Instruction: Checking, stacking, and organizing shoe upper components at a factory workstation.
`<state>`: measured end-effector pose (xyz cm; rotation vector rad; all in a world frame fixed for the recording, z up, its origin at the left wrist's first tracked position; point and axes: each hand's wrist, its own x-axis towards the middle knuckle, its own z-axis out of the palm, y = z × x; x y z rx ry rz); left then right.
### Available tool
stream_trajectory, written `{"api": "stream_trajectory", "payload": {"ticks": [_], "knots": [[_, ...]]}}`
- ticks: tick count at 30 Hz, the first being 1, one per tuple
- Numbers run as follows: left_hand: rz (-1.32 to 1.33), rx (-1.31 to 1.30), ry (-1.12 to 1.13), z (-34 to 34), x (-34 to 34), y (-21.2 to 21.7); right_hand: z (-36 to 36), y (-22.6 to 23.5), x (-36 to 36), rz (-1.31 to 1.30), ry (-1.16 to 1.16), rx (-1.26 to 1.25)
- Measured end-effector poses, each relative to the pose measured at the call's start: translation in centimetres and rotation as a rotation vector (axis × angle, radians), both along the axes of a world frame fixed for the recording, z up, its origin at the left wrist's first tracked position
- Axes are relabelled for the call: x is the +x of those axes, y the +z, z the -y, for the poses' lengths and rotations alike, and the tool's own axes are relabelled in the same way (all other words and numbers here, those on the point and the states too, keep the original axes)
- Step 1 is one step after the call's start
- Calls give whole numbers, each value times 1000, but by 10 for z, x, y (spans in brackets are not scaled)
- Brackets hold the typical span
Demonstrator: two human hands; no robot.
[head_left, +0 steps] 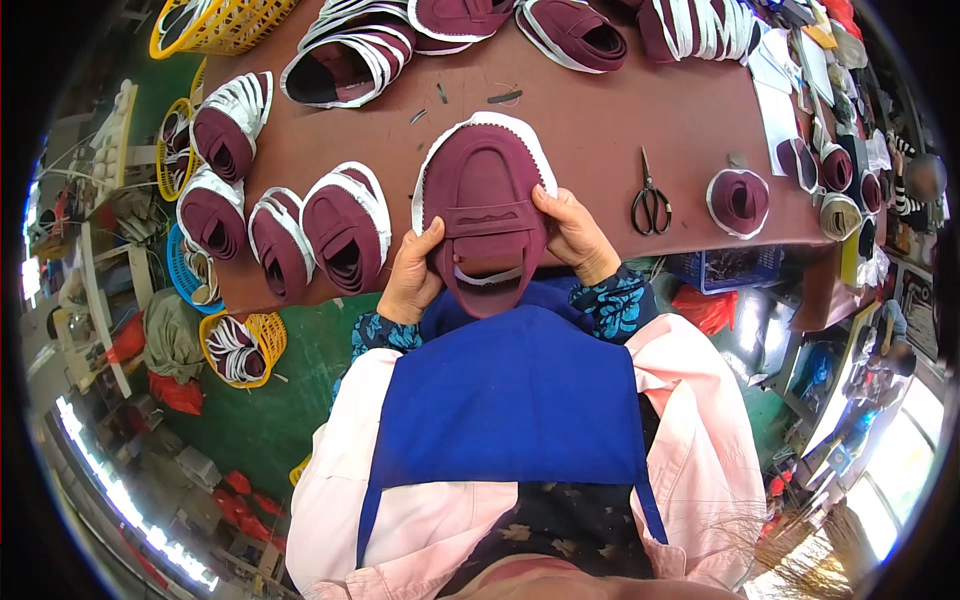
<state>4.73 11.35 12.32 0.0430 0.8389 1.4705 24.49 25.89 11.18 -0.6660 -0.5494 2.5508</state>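
I see a maroon fabric shoe upper with a white trimmed edge (484,205) held at the near edge of a dark brown worktop (600,130), its toe part lying on the surface and its opening hanging over the edge toward a blue apron (510,400). My left hand (412,275) clamps its left side, fingers (428,240) curled with the thumb pressed on top. My right hand (575,235) grips the right side the same way, fingers (548,200) closed onto the cloth.

On the worktop left of the piece I count three finished maroon uppers in a row (300,235), with two more behind them near the left edge (225,125). One pair of black-handled scissors (650,200) lies just right of my right hand, and one small rolled maroon upper (738,200) sits beyond it. Stacks of maroon and white pieces (350,55) line the far edge; I cannot count them exactly.

Around the worktop, the floor is green (270,400). I count three yellow plastic baskets: one at the far left corner (215,25), one beside the left edge (172,150), and one on the floor holding more uppers (245,345). A blue crate (725,270) sits under the right end.
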Motion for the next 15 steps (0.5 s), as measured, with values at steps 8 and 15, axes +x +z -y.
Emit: {"api": "stream_trajectory", "payload": {"ticks": [8, 15], "knots": [[1, -142, 85, -15, 0, 5, -8, -7, 10, 240, 98, 187], [-86, -59, 146, -9, 7, 12, 1, 9, 5, 168, 63, 129]]}}
